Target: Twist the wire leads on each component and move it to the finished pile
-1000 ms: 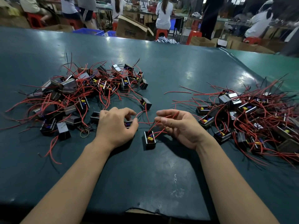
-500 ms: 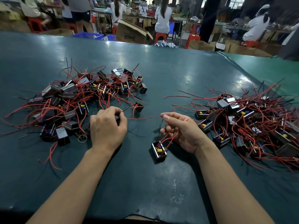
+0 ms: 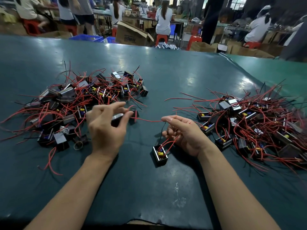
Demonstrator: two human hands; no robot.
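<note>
glossy teal table mat point(image 3: 166, 77), cardboard box point(image 3: 131, 34)

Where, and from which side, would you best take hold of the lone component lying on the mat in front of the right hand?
Probably pinch the component across its two long black side walls, fingers coming down from above. It lies flat with its open face up, and its red leads run off toward the right hand, so the near and left sides look freest.
</note>
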